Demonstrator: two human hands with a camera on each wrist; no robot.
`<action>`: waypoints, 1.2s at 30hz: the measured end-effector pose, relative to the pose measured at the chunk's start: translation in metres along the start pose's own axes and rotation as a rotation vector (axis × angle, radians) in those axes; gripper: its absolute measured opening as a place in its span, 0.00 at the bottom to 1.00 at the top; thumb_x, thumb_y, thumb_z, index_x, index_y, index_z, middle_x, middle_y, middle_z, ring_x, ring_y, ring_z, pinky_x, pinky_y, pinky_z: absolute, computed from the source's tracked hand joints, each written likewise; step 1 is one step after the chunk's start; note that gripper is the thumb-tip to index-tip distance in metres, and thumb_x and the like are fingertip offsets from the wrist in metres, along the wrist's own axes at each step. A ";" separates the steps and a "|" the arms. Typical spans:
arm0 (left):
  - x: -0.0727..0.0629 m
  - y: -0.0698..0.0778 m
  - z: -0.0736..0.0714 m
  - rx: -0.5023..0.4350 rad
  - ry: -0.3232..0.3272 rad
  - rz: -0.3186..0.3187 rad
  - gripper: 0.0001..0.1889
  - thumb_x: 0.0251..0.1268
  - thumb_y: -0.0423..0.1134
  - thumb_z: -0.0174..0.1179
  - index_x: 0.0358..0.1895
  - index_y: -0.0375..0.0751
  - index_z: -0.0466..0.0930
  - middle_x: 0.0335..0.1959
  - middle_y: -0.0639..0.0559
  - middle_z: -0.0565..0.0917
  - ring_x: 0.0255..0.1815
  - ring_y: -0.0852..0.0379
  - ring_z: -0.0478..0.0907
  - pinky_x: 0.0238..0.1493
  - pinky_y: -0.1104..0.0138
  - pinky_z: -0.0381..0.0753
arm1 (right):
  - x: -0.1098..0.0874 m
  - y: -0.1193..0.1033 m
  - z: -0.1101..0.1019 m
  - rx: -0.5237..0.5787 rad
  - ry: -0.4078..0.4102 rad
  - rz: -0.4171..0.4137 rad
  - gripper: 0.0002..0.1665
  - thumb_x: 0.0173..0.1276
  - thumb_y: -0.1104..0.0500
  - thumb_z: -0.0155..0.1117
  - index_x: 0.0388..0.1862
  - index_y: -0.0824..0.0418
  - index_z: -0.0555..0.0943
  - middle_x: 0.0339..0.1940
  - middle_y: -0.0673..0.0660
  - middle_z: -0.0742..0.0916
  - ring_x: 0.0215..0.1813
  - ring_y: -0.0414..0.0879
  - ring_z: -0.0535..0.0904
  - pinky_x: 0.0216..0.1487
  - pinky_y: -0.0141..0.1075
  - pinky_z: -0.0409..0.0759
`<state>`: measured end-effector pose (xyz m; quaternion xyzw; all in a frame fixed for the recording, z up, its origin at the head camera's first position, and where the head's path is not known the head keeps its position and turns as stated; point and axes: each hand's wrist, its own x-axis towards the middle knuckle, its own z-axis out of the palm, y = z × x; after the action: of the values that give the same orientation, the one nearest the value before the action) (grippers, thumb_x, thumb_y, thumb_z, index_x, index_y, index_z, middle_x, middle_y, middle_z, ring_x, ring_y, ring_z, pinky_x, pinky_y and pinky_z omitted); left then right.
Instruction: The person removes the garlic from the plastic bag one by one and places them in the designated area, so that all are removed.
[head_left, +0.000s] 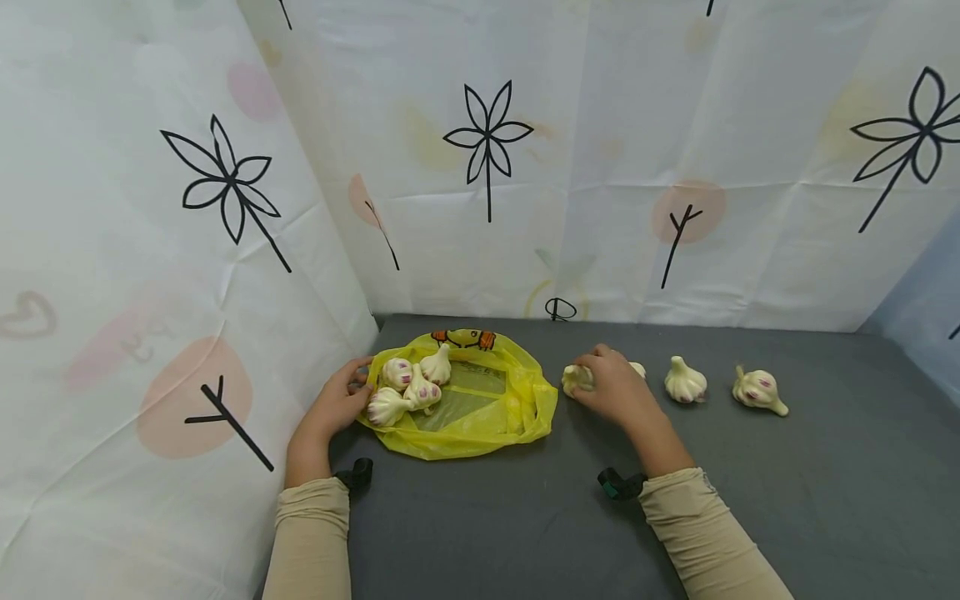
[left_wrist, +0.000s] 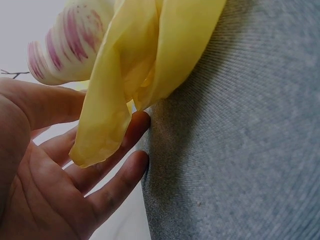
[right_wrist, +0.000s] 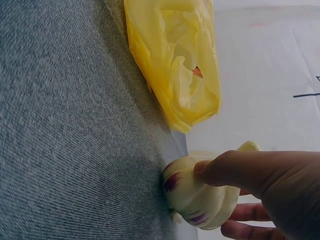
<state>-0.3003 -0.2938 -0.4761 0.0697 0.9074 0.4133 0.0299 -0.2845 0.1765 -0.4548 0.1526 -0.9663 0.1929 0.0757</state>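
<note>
1. Right hand (head_left: 611, 387): grasping garlic bulb (head_left: 577, 380), thumb against its side, just right of yellow plastic bag (head_left: 480, 446).
2. Left hand (head_left: 337, 404): at bag's left rim, visible fingers loosely spread; can't tell if pinching.
3. Four garlic bulbs (head_left: 422, 390) inside bag, left side.
4. Two more bulbs (head_left: 685, 381) farther right on grey tabletop (head_left: 480, 525); another partly hidden behind right hand.

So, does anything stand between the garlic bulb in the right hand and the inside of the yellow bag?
No separate object shows there; only the raised right rim of the yellow bag stands between its opening and the garlic bulb in the right hand.
</note>
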 end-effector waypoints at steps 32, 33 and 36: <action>-0.001 0.002 -0.001 -0.009 0.007 0.004 0.29 0.83 0.34 0.52 0.82 0.37 0.62 0.67 0.25 0.77 0.64 0.30 0.80 0.59 0.46 0.82 | -0.002 -0.007 -0.013 -0.006 0.058 -0.058 0.29 0.65 0.55 0.80 0.63 0.64 0.85 0.54 0.65 0.83 0.52 0.62 0.81 0.50 0.58 0.83; -0.001 0.002 -0.001 -0.011 0.008 0.003 0.29 0.83 0.34 0.52 0.82 0.37 0.62 0.66 0.26 0.77 0.63 0.30 0.80 0.58 0.46 0.82 | -0.002 -0.009 -0.014 -0.003 0.063 -0.070 0.29 0.65 0.55 0.80 0.63 0.64 0.85 0.55 0.65 0.84 0.52 0.62 0.81 0.51 0.58 0.83; -0.001 0.003 0.000 -0.017 0.004 0.010 0.29 0.82 0.34 0.52 0.82 0.36 0.62 0.66 0.25 0.77 0.63 0.30 0.80 0.59 0.46 0.82 | -0.005 -0.014 -0.015 0.010 0.074 -0.092 0.30 0.64 0.55 0.81 0.63 0.63 0.85 0.56 0.64 0.84 0.53 0.61 0.81 0.52 0.57 0.83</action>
<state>-0.2986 -0.2920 -0.4738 0.0731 0.9035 0.4214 0.0265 -0.2742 0.1715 -0.4370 0.1900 -0.9539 0.1995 0.1193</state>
